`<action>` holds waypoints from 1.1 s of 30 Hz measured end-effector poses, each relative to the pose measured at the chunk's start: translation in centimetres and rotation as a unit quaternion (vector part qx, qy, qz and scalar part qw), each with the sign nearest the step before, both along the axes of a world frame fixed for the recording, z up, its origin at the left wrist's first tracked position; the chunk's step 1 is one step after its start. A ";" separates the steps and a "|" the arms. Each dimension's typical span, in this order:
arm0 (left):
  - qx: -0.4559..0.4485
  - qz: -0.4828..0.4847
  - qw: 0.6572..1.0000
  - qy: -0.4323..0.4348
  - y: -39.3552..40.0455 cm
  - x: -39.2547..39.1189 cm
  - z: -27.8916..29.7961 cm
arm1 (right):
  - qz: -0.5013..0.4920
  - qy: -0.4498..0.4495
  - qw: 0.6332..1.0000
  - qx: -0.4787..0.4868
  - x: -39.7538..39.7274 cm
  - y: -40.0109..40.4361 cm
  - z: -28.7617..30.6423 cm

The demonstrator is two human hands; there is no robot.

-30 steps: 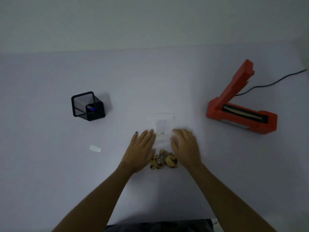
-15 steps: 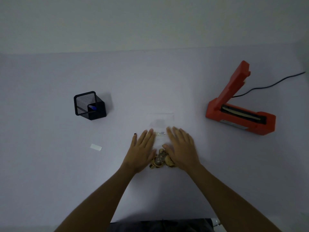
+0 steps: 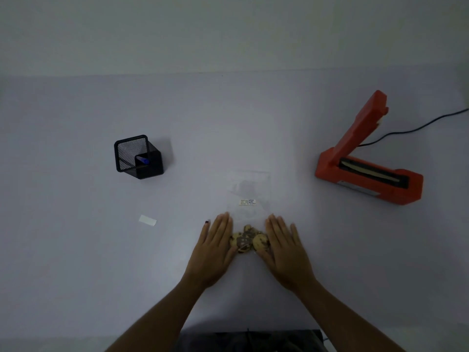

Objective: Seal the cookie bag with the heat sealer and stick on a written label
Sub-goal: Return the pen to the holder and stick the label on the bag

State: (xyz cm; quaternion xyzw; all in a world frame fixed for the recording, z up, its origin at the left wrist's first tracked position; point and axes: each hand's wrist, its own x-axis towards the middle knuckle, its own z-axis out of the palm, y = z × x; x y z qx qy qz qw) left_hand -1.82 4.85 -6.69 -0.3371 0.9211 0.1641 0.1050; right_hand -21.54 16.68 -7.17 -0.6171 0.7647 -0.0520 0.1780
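A clear cookie bag (image 3: 250,189) lies flat on the white table, its mouth pointing away from me. Several chocolate-chip cookies (image 3: 248,240) sit at its near end. A small white written label (image 3: 247,202) is stuck on the bag's middle. My left hand (image 3: 215,247) rests flat at the left of the cookies, fingers together and extended. My right hand (image 3: 285,250) lies flat at their right. Neither hand grips anything. The orange heat sealer (image 3: 365,163) stands at the right with its arm raised.
A black mesh pen holder (image 3: 138,156) with a blue pen (image 3: 142,160) stands at the left. A white paper strip (image 3: 147,220) lies nearer on the left. The sealer's black cord (image 3: 416,128) runs off to the right. The table's far edge meets a wall.
Both hands have slid back toward me and apart, off the label and the bag's middle, and now flank the cookies. The label is uncovered.
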 end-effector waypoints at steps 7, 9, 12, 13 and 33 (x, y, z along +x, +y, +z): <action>-0.021 0.025 0.999 0.023 -2.4 -1.0 0.4 | -0.008 0.002 1.000 -0.012 -0.3 -3.1 -0.1; -0.035 0.039 0.998 0.024 -4.6 -1.8 0.1 | -0.010 0.007 1.000 -0.021 -0.9 -5.8 -0.2; -0.052 0.069 0.996 0.019 -8.6 -3.7 -0.2 | -0.011 0.016 0.999 -0.031 -2.5 -10.8 -0.3; -0.055 0.079 0.995 0.016 -10.0 -4.3 -0.2 | -0.011 0.020 0.999 -0.033 -3.1 -12.6 -0.4; -0.036 0.153 0.985 0.066 -10.5 -2.0 1.7 | -0.053 0.043 0.998 -0.011 -0.5 -10.8 0.9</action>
